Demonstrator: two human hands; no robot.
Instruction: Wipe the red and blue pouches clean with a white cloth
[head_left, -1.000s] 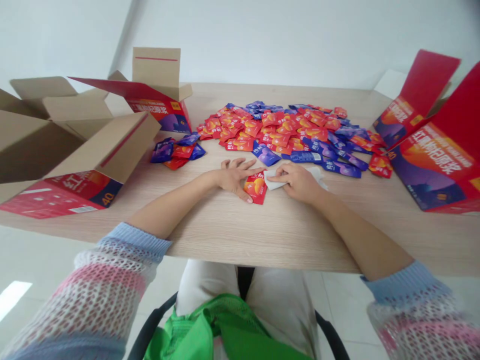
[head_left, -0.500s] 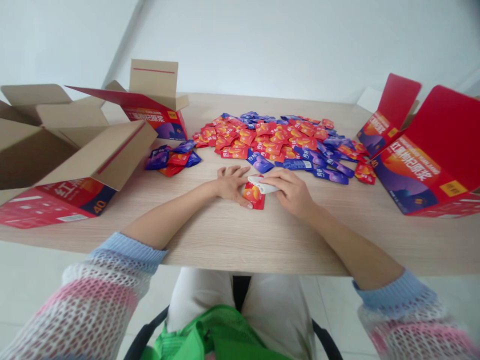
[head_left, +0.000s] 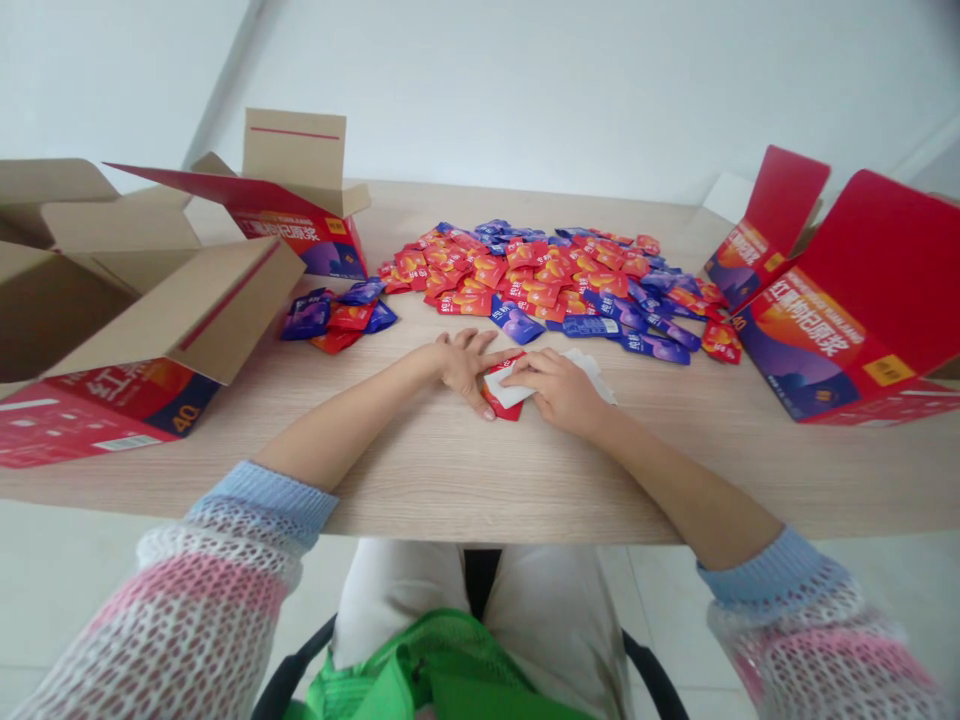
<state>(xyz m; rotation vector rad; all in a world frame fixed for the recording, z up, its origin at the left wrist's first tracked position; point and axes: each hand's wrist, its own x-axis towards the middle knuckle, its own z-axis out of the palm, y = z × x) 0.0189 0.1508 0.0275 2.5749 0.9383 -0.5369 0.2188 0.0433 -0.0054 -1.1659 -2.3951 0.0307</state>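
A red sachet (head_left: 513,411) lies flat on the table in front of me, partly covered. My left hand (head_left: 466,370) rests on the table with fingers spread, its thumb and a finger touching the sachet's left side. My right hand (head_left: 559,390) presses a white tissue (head_left: 504,388) onto the sachet; the tissue also sticks out to the right behind the hand. Just beyond my hands spreads a heap of red and blue sachets (head_left: 540,270). A smaller pile of red and blue sachets (head_left: 341,314) lies to the left.
An open carton (head_left: 142,390) stands at the left, with another open red carton (head_left: 300,240) behind it. Two more open red cartons, a near one (head_left: 832,340) and a far one (head_left: 750,250), stand at the right. The wooden table's (head_left: 480,500) front edge is near my lap.
My right hand has shifted the tissue down over the sachet, which is now more covered. My left hand stays spread at the sachet's left side. The view has shifted slightly.
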